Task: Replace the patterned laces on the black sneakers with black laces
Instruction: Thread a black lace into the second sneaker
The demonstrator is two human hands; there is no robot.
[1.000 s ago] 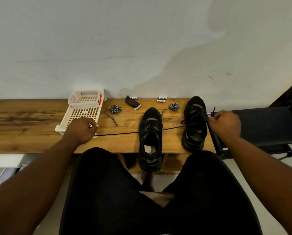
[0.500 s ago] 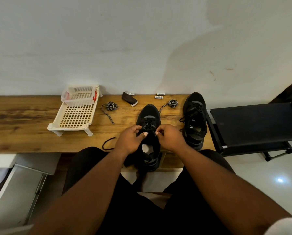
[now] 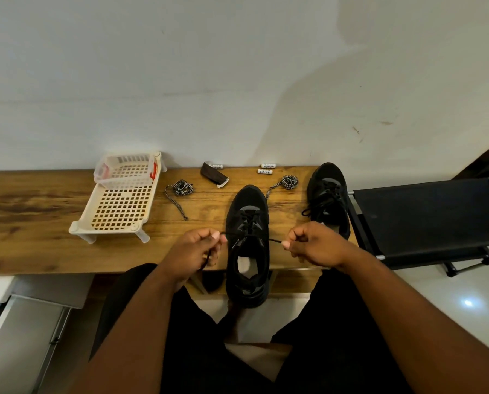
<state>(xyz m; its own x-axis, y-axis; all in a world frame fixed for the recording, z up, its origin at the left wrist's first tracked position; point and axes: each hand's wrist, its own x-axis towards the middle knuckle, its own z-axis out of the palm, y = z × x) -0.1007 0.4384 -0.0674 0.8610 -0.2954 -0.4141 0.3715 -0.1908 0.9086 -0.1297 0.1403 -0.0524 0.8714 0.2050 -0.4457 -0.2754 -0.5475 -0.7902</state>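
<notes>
Half a second on, both hands had drawn apart, left hand [image 3: 193, 248] and right hand [image 3: 313, 245] each pinching a black lace [image 3: 274, 240] end, snugging the near sneaker [image 3: 247, 245], so lacing seemed nearly finished

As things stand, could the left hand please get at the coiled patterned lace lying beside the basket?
Probably yes. The patterned lace lies in the open on the wooden table, just beyond the left hand, with nothing between them. But that hand's grip is busy pinching the black lace, which it must drop first.
</notes>
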